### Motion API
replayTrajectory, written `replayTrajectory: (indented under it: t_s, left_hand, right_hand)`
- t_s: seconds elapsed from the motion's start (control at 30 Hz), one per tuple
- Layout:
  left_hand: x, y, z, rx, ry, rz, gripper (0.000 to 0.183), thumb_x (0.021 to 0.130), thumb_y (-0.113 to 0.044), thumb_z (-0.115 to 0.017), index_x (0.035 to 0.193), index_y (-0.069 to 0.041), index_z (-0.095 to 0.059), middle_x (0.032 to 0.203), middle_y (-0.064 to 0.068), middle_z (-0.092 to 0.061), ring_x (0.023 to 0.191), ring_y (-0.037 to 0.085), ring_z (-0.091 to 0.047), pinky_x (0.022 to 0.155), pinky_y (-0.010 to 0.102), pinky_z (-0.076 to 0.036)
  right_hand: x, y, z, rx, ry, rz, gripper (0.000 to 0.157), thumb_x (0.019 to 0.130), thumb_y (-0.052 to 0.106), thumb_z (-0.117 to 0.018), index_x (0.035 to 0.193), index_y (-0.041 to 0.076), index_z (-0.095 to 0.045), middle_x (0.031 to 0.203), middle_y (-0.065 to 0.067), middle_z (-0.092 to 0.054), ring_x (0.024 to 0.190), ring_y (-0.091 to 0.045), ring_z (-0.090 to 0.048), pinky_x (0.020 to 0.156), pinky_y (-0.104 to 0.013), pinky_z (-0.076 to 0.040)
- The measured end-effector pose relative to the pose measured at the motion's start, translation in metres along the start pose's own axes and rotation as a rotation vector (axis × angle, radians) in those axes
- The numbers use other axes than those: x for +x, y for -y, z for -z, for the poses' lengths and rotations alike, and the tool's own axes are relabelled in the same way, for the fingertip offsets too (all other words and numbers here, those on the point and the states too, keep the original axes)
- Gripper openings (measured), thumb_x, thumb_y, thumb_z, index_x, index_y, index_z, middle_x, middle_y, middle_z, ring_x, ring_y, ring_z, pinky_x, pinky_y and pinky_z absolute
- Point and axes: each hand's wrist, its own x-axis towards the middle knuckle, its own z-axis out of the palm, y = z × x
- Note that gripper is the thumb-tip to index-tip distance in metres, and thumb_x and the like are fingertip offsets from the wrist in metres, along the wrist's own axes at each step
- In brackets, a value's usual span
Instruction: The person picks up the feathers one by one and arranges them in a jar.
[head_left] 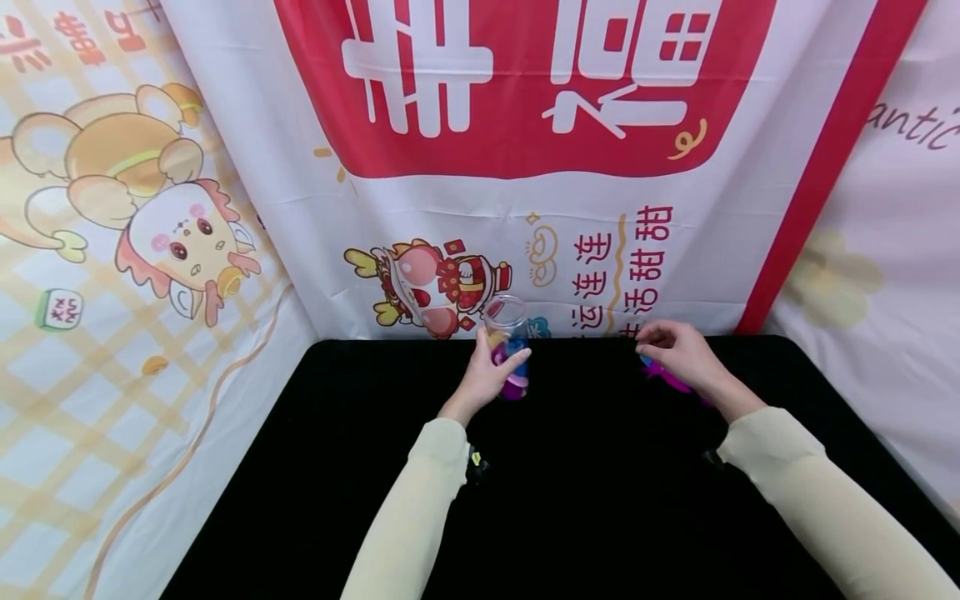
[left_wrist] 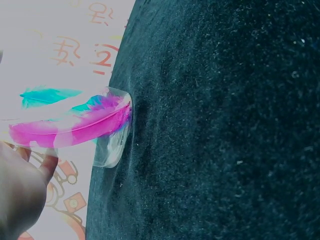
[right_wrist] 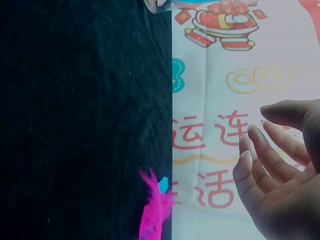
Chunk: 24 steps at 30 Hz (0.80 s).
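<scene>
My left hand point(head_left: 482, 377) grips a clear plastic jar point(head_left: 507, 312) near the back edge of the black table. Pink, purple, blue and yellowish feathers point(head_left: 516, 379) fill its lower part. In the left wrist view, a magenta feather point(left_wrist: 75, 131) and a turquoise feather point(left_wrist: 47, 96) show through the clear wall, with the jar's base at the tabletop. My right hand point(head_left: 684, 357) hovers at the back right, its fingers loosely bent with nothing between them. Below it lie magenta feathers point(head_left: 670, 379) with a bit of blue, partly hidden by the hand; the right wrist view shows a magenta feather point(right_wrist: 156, 215) too.
A black cloth-covered table point(head_left: 585, 500) stretches out under both arms. Directly behind it hangs a white and red printed cloth point(head_left: 517, 158), close to the jar and the right hand. Printed cloths point(head_left: 112, 350) also hang at both sides.
</scene>
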Motion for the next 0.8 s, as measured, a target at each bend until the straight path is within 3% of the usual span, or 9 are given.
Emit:
replayTrajectory:
  t_s: [0.4, 0.8]
  left_hand:
    - [0.001, 0.001, 0.0, 0.002, 0.01, 0.003, 0.079, 0.095, -0.046, -0.073, 0.151, -0.019, -0.023, 0.151, 0.011, -0.043, 0.137, 0.03, -0.048, 0.117, 0.049, -0.036]
    - [0.0, 0.0, -0.001, -0.004, 0.001, 0.013, 0.074, 0.095, -0.043, -0.073, 0.148, -0.023, -0.025, 0.151, 0.011, -0.044, 0.137, 0.03, -0.048, 0.117, 0.049, -0.036]
  right_hand:
    - [0.003, -0.025, 0.011, -0.136, -0.019, 0.012, 0.023, 0.098, 0.019, -0.069, 0.113, 0.002, -0.068, 0.108, -0.016, -0.071, 0.095, -0.027, -0.065, 0.083, -0.038, -0.05]
    - [-0.001, -0.06, 0.019, -0.291, -0.061, 0.11, 0.02, 0.092, 0.007, -0.071, 0.109, -0.004, -0.069, 0.099, -0.019, -0.072, 0.091, -0.034, -0.068, 0.081, -0.05, -0.053]
